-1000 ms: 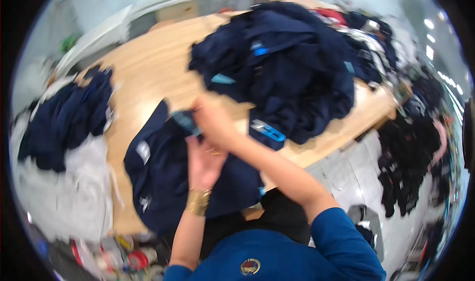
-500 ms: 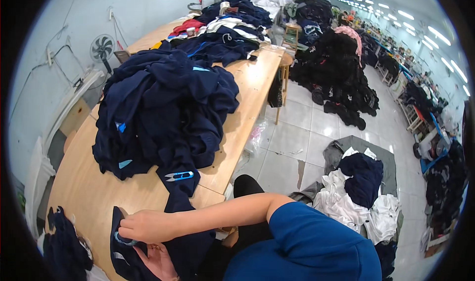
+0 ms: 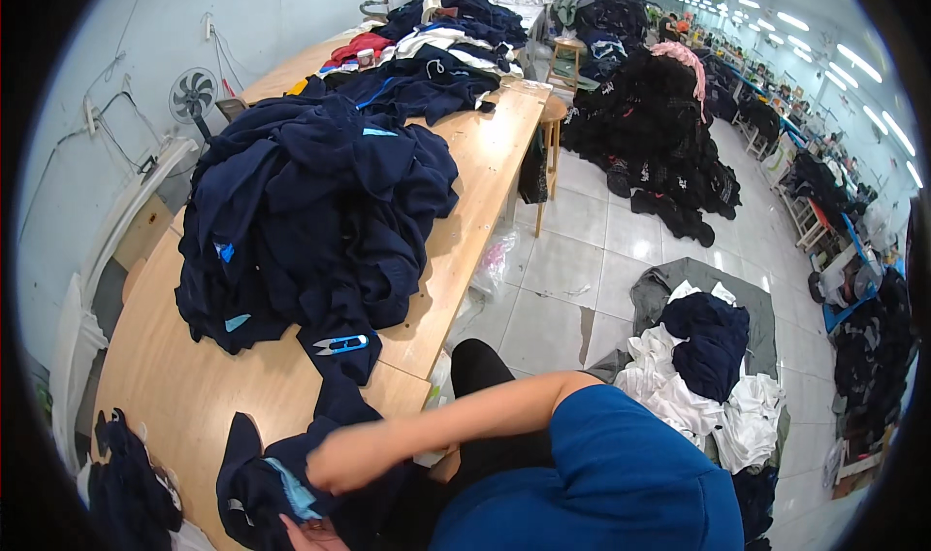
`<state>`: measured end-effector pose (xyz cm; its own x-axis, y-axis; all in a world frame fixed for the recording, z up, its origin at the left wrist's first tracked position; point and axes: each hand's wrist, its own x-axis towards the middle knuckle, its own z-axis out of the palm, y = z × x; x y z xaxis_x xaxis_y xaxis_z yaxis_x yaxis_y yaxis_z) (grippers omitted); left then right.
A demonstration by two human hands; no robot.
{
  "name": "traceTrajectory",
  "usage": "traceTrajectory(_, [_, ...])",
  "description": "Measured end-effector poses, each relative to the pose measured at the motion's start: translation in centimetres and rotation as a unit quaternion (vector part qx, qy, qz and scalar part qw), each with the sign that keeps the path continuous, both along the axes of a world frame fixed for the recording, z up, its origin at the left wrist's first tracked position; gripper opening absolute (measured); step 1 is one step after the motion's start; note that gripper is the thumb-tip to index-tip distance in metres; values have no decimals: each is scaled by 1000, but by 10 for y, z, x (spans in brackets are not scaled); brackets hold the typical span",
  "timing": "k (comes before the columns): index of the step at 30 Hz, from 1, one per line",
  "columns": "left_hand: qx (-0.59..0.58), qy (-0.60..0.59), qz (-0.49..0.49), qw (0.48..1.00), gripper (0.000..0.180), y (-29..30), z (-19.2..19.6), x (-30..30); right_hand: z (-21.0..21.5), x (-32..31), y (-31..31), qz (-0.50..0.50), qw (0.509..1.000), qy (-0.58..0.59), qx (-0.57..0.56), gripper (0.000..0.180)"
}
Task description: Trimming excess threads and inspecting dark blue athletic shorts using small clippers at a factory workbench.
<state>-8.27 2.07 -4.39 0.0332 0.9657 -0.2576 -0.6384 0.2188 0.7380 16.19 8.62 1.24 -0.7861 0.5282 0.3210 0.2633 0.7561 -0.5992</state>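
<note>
A navy garment point(image 3: 242, 498) with a light blue strip point(image 3: 293, 491) lies on the near edge of the table, under both my hands. My right hand point(image 3: 349, 456), slightly blurred, is curled closed on the cloth beside the strip; its fingertips are hidden. Just below the strip, my left hand point(image 3: 315, 535) grips the garment near the lower edge of the view, and only part of it shows. Farther up, blue-handled thread snips point(image 3: 342, 344) rest on a navy piece hanging off the big heap of navy garments point(image 3: 301, 221).
The wooden table point(image 3: 145, 357) runs away from me along the wall, with more clothes at its far end. A small dark cloth pile point(image 3: 126, 478) is at the left edge. White and navy clothes point(image 3: 713, 347) lie on the tiled floor to my right. Beyond them is a black heap point(image 3: 650, 134).
My right hand has moved right across the garment. The cloth has shifted and more of the light blue strip now shows. My left hand is slightly lower.
</note>
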Motion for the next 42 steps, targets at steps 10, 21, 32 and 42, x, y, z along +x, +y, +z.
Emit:
traceTrajectory(10, [-201, -300, 41, 932, 19, -38, -8, 23, -124, 69, 107, -424, 861, -197, 199, 31])
traceTrajectory(21, [-18, -94, 142, 985, 31, -34, 10, 21, -104, 65, 107, -475, 860, -139, 122, 13])
traceTrajectory(32, [-19, -125, 107, 986, 12, -46, 35, 37, -4, 28, 16, -259, 876, 200, -355, 18])
traceTrajectory(42, [-11, -16, 110, 994, 20, -53, 29, 31, 28, -29, -33, -171, 967, -34, -186, 40])
